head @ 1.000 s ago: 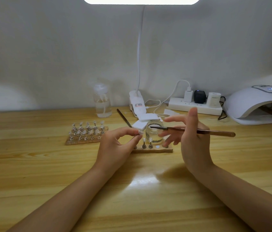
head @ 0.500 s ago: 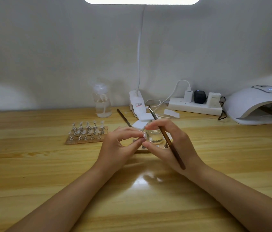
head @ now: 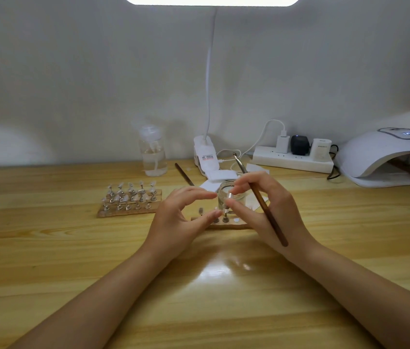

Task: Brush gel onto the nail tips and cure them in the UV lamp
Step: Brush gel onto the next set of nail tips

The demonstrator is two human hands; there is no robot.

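R hand [head: 272,210] gripped a brown-handled gel brush [head: 261,202], handle running down across the palm toward the wrist, metal end pointing up and away. Its thumb and forefinger pinched sth small and pale, prob. a nail tip [head: 229,196], in front of a small glass jar [head: 231,195]. L hand [head: 176,217] sat just beside, fingers curled but loose, thumb and forefinger apart w/ nothing between them; thumb tip close to the stands on the near wooden holder strip [head: 224,225], contact unclear.

That strip lay between the two hands, w/ a few metal stands on it, partly hidden. A second wooden holder [head: 128,209] sat left of the hands, w/ rows of stands carrying clear nail tips. UV lamp [head: 385,157] stood at the far right of the wooden table [head: 47,260], display lit, well apart from the hands. Another brush [head: 184,174] lay behind the L hand. At the back by the wall: clear pump bottle [head: 152,154], clip base of a desk lamp [head: 205,157], white power strip [head: 293,159] w/ plugs in it.
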